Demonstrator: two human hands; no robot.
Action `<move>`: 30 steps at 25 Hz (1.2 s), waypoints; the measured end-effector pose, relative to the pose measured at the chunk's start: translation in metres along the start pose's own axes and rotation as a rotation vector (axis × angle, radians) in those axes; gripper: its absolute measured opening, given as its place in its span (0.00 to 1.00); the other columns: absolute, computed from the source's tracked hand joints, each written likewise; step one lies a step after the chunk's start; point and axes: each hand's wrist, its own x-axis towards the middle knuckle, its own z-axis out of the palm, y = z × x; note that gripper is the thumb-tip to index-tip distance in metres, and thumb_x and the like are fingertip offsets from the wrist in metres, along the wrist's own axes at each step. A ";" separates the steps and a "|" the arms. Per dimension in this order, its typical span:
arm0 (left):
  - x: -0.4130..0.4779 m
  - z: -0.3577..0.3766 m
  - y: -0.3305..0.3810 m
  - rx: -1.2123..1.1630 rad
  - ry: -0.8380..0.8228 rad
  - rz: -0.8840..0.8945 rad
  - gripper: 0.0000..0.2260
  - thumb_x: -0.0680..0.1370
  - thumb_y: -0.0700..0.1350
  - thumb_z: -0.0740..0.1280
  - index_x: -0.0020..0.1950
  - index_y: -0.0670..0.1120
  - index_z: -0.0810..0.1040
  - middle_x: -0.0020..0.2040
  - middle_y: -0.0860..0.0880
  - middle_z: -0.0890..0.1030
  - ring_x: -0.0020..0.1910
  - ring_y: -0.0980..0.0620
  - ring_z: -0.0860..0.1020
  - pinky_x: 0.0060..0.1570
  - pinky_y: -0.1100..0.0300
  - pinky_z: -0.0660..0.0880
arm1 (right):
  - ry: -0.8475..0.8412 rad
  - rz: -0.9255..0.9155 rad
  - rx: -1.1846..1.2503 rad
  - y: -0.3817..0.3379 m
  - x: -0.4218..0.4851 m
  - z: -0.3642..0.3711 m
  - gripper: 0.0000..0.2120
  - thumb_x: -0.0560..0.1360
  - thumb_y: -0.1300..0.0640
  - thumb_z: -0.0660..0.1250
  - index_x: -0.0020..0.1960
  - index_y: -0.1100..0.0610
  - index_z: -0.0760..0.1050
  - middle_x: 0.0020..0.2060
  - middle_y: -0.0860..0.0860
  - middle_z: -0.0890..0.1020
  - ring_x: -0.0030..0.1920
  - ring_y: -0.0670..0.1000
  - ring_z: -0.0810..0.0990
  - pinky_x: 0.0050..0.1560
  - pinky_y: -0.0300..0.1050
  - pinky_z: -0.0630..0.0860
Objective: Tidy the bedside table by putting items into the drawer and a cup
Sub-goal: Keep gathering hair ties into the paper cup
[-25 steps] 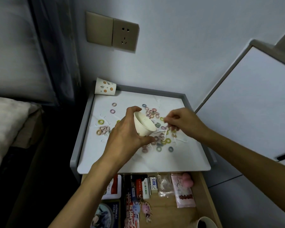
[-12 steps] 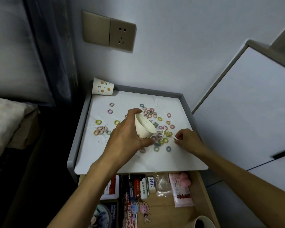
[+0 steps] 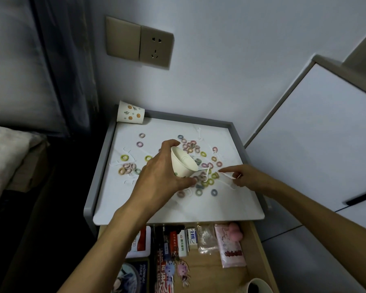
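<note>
Left hand (image 3: 156, 178) grips the paper cup (image 3: 182, 163) over the middle of the table (image 3: 177, 212), mouth tipped toward 3 o'clock, probably so loose bits can be dropped straight in. Right hand (image 3: 249, 178) sits at 3 o'clock of the cup, forefinger out, among the coloured rings (image 3: 209, 181) and white picks (image 3: 229, 180). Cannot tell if it pinches one. Most rings lie uncollected. Drawer (image 3: 256, 240) stands open at 6 o'clock, part filled.

It's dim in here, with a cool bluish cast. The white tabletop (image 3: 177, 210) and the wall (image 3: 241, 60) catch most of the light, while the space beside the bed (image 3: 4, 155) sinks to near black. Shadows are soft. The wide lens bows the cabinet (image 3: 315, 134) edges.
</note>
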 end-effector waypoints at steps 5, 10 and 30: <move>0.001 0.002 0.000 0.010 -0.003 -0.002 0.38 0.66 0.53 0.79 0.70 0.57 0.62 0.54 0.56 0.72 0.52 0.50 0.75 0.45 0.59 0.70 | 0.160 -0.031 -0.059 0.002 0.000 0.019 0.10 0.77 0.53 0.69 0.57 0.48 0.76 0.43 0.46 0.77 0.44 0.48 0.77 0.42 0.38 0.70; 0.002 0.003 -0.001 0.012 -0.009 -0.011 0.38 0.66 0.53 0.79 0.70 0.57 0.61 0.54 0.56 0.72 0.52 0.51 0.75 0.44 0.60 0.69 | 0.373 -0.081 -0.152 0.002 0.006 0.037 0.06 0.74 0.54 0.73 0.47 0.56 0.80 0.43 0.47 0.78 0.43 0.47 0.75 0.38 0.34 0.67; 0.003 0.003 -0.003 0.009 0.003 -0.016 0.38 0.66 0.54 0.79 0.69 0.58 0.61 0.54 0.56 0.73 0.52 0.50 0.75 0.45 0.58 0.73 | 0.563 0.012 -0.027 -0.017 0.069 -0.022 0.12 0.71 0.58 0.75 0.53 0.61 0.83 0.49 0.57 0.85 0.47 0.54 0.83 0.55 0.50 0.79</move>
